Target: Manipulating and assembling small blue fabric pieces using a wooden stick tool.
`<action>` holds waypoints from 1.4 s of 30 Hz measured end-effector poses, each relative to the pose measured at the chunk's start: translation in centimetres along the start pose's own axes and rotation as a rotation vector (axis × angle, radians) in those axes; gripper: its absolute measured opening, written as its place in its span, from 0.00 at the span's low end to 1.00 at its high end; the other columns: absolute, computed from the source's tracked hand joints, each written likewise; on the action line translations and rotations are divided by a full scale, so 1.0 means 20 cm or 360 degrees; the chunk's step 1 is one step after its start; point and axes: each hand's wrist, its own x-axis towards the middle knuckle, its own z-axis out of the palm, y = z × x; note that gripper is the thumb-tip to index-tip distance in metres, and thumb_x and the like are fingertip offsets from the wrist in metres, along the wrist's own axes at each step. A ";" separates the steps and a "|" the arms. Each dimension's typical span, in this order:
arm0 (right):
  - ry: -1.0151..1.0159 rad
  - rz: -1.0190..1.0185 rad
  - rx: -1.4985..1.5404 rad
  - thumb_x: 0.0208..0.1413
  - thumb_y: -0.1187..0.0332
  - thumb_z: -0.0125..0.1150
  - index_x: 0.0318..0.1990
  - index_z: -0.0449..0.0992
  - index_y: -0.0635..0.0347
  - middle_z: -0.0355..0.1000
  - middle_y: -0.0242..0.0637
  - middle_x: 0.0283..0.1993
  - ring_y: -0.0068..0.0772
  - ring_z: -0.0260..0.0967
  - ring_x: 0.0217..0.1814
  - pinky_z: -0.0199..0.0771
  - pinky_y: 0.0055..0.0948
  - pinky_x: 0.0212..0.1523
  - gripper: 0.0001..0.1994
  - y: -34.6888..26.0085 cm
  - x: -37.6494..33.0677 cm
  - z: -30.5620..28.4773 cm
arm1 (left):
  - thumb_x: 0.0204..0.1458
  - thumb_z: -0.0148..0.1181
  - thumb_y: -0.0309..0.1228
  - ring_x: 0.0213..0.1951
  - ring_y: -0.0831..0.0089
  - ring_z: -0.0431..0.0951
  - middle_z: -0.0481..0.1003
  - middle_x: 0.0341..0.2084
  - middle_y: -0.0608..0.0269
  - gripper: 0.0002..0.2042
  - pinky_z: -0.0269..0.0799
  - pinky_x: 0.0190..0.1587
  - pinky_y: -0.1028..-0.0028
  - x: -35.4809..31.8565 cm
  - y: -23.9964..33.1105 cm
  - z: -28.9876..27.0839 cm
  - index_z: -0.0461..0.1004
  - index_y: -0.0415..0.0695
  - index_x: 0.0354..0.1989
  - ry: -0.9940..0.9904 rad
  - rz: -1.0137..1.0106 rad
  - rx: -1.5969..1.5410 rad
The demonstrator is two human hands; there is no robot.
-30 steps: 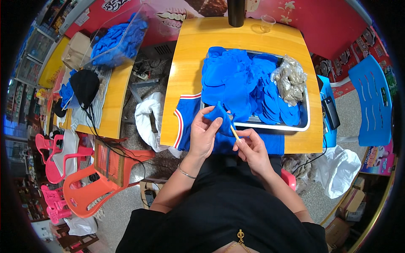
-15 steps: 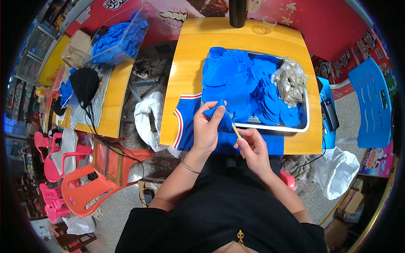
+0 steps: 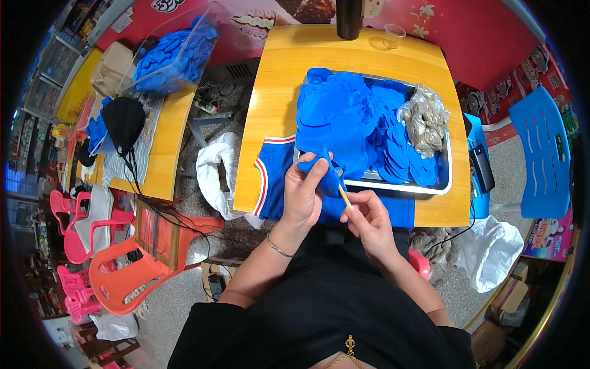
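My left hand (image 3: 301,200) pinches a small blue cloth piece (image 3: 331,181) between thumb and fingers, just in front of the tray. Between the fingertips of my right hand (image 3: 372,226) is a thin yellowish stick (image 3: 345,196). Its far end meets the blue piece, and I cannot tell whether the tip is inside it. Beyond both hands, a metal tray (image 3: 402,188) bears a heap of flat, rounded blue cloth pieces (image 3: 332,117). A clear bag of brownish-grey contents (image 3: 424,123) rests on the heap's right side. Under my hands spreads a blue jersey (image 3: 276,175) with red-and-white trim.
The wooden table (image 3: 283,67) carries a clear cup (image 3: 394,35) and a dark post (image 3: 348,18) at its far edge. On a left side table, a clear bin (image 3: 175,58) holds more blue pieces beside a black drawstring bag (image 3: 123,123). A blue chair (image 3: 539,154) stands at right.
Both hands keep their grips on the blue piece and the stick. The left hand and the piece sit slightly lower, and the whole view has shifted a little.
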 end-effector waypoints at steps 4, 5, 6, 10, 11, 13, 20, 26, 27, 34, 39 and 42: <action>0.0027 -0.0069 -0.0167 0.58 0.70 0.51 0.46 0.66 0.60 0.67 0.30 0.28 0.10 0.53 0.21 0.51 0.12 0.20 0.10 0.01 0.00 -0.03 | 0.51 0.58 0.26 0.39 0.76 0.73 0.74 0.37 0.63 0.07 0.71 0.43 0.71 -0.01 -0.02 0.00 0.74 0.45 0.38 -0.0013 -0.0009 -0.0009; 0.0031 -0.0069 -0.0175 0.58 0.70 0.51 0.46 0.66 0.60 0.67 0.30 0.28 0.10 0.53 0.21 0.51 0.13 0.20 0.10 0.01 0.00 -0.03 | 0.51 0.58 0.26 0.39 0.76 0.73 0.74 0.37 0.63 0.07 0.71 0.43 0.71 -0.02 -0.02 0.01 0.74 0.45 0.38 -0.0011 -0.0005 -0.0010; 0.0027 -0.0069 -0.0177 0.58 0.70 0.51 0.46 0.66 0.60 0.67 0.30 0.28 0.10 0.53 0.21 0.51 0.13 0.20 0.10 0.01 0.00 -0.03 | 0.52 0.58 0.27 0.38 0.77 0.73 0.75 0.37 0.63 0.07 0.71 0.43 0.71 -0.03 -0.03 0.01 0.74 0.45 0.39 0.0013 -0.0033 0.0007; 0.0031 -0.0070 -0.0138 0.58 0.70 0.51 0.45 0.66 0.60 0.67 0.30 0.28 0.10 0.53 0.21 0.51 0.13 0.20 0.09 0.00 -0.01 -0.02 | 0.54 0.56 0.30 0.41 0.77 0.73 0.75 0.38 0.63 0.07 0.67 0.46 0.72 -0.05 -0.02 0.02 0.75 0.46 0.39 0.0005 -0.0053 -0.0003; 0.0028 -0.0069 -0.0141 0.58 0.70 0.51 0.45 0.66 0.60 0.67 0.30 0.28 0.10 0.53 0.21 0.51 0.13 0.20 0.10 -0.01 -0.01 -0.02 | 0.54 0.56 0.30 0.41 0.77 0.73 0.75 0.38 0.63 0.07 0.67 0.46 0.72 -0.05 -0.02 0.02 0.75 0.46 0.39 0.0008 -0.0055 -0.0004; 0.0018 -0.0068 -0.0183 0.58 0.70 0.51 0.46 0.66 0.60 0.67 0.30 0.28 0.10 0.53 0.21 0.51 0.13 0.19 0.10 -0.03 -0.01 -0.02 | 0.54 0.55 0.30 0.41 0.77 0.73 0.75 0.39 0.63 0.07 0.67 0.46 0.72 -0.05 -0.02 0.02 0.75 0.46 0.39 0.0006 -0.0032 0.0001; -0.0029 -0.0103 -0.0690 0.57 0.74 0.51 0.46 0.67 0.64 0.68 0.31 0.29 0.12 0.57 0.23 0.56 0.13 0.22 0.10 -0.12 -0.02 -0.08 | 0.54 0.56 0.30 0.39 0.77 0.73 0.75 0.37 0.65 0.07 0.68 0.46 0.72 -0.04 -0.01 0.00 0.75 0.45 0.39 0.0101 -0.0065 -0.0049; 0.0527 -0.0582 -0.2012 0.53 0.79 0.52 0.42 0.71 0.60 0.71 0.40 0.27 0.23 0.68 0.27 0.66 0.21 0.30 0.09 -0.28 0.06 -0.35 | 0.56 0.53 0.36 0.40 0.74 0.72 0.73 0.37 0.69 0.09 0.66 0.49 0.68 0.00 0.06 -0.02 0.72 0.47 0.40 0.0172 -0.0160 -0.0288; 0.0551 -0.0802 -0.2093 0.53 0.78 0.52 0.42 0.72 0.58 0.72 0.42 0.29 0.32 0.70 0.27 0.68 0.26 0.30 0.09 -0.28 0.12 -0.39 | 0.56 0.52 0.36 0.42 0.75 0.72 0.73 0.37 0.69 0.09 0.65 0.50 0.68 0.00 0.04 -0.03 0.71 0.47 0.42 0.0160 -0.0222 -0.0375; 0.0395 -0.1494 -0.2486 0.41 0.75 0.61 0.38 0.75 0.53 0.69 0.36 0.36 0.38 0.67 0.40 0.67 0.34 0.38 0.13 -0.39 0.26 -0.29 | 0.55 0.53 0.37 0.45 0.75 0.70 0.74 0.39 0.69 0.10 0.62 0.55 0.67 -0.04 -0.01 0.01 0.72 0.48 0.42 0.0099 -0.0494 -0.0571; -0.0087 -0.1405 -0.1969 0.36 0.70 0.67 0.32 0.74 0.55 0.66 0.36 0.39 0.40 0.64 0.42 0.64 0.37 0.41 0.13 -0.37 0.17 -0.01 | 0.55 0.54 0.37 0.42 0.76 0.71 0.73 0.35 0.70 0.08 0.67 0.47 0.69 -0.06 -0.03 0.01 0.72 0.50 0.40 0.0100 -0.0557 -0.0489; -0.0109 -0.1353 -0.1985 0.36 0.68 0.68 0.31 0.73 0.56 0.66 0.38 0.41 0.41 0.63 0.42 0.64 0.36 0.41 0.13 -0.34 0.17 -0.02 | 0.55 0.53 0.37 0.42 0.77 0.71 0.73 0.35 0.70 0.08 0.67 0.45 0.70 -0.06 -0.03 0.03 0.73 0.50 0.40 0.0086 -0.0552 -0.0385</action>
